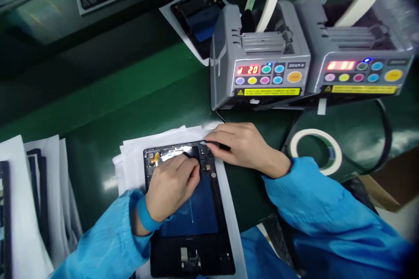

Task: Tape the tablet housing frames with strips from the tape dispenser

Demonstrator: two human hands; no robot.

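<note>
An opened black tablet housing [188, 255] with a blue inner panel lies on a stack of white sheets [131, 152] in front of me. My left hand [173, 183], with a blue band at the wrist, is over its upper part, fingers curled down and pressed together; what they may hold is hidden. At the housing's top right corner is my right hand [234, 144], thumb and forefinger pinched around a small pale piece, perhaps tape. Small circuit parts and an orange flex piece [155, 159] show near the housing's top edge.
Two grey tape dispensers [262, 69] with lit displays stand at the upper right. A tape roll [316, 150] lies beyond my right wrist. More housings on white sheets lie at the far left [39, 209] and at the back [199, 17]. A cardboard box [393, 178] sits at the right.
</note>
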